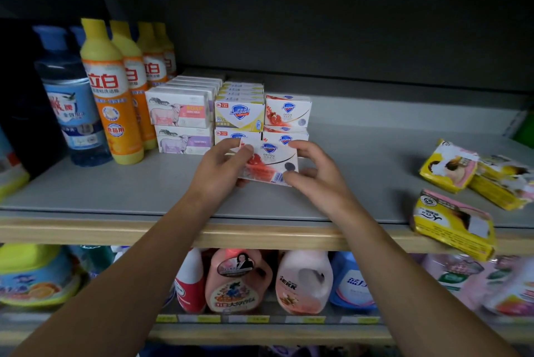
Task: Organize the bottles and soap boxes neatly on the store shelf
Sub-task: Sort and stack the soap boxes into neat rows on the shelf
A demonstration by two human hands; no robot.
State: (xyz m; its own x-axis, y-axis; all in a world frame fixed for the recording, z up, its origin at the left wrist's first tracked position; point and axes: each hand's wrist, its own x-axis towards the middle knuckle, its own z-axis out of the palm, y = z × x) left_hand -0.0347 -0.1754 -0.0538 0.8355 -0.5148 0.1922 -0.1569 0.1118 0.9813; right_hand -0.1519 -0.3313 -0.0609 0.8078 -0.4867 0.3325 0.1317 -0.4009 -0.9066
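Note:
A white and red Safeguard soap box (270, 161) is held between both hands just above the grey shelf (144, 186), in front of the stacked soap boxes. My left hand (219, 167) grips its left end, thumb on top. My right hand (312, 171) pinches its right end. Behind it stand stacks of white and red Safeguard boxes (287, 111), yellow Safeguard boxes (239, 114) and sheep-print soap boxes (179, 111). Yellow and orange detergent bottles (111, 91) stand in a row at the left, next to a blue bottle (70, 102).
Several yellow soap packets (453, 223) lie loose at the shelf's right end, one overhanging the wooden front edge (260, 236). Bare grey shelf lies between the stacks and these packets. The lower shelf holds pink, red and blue detergent jugs (238, 281).

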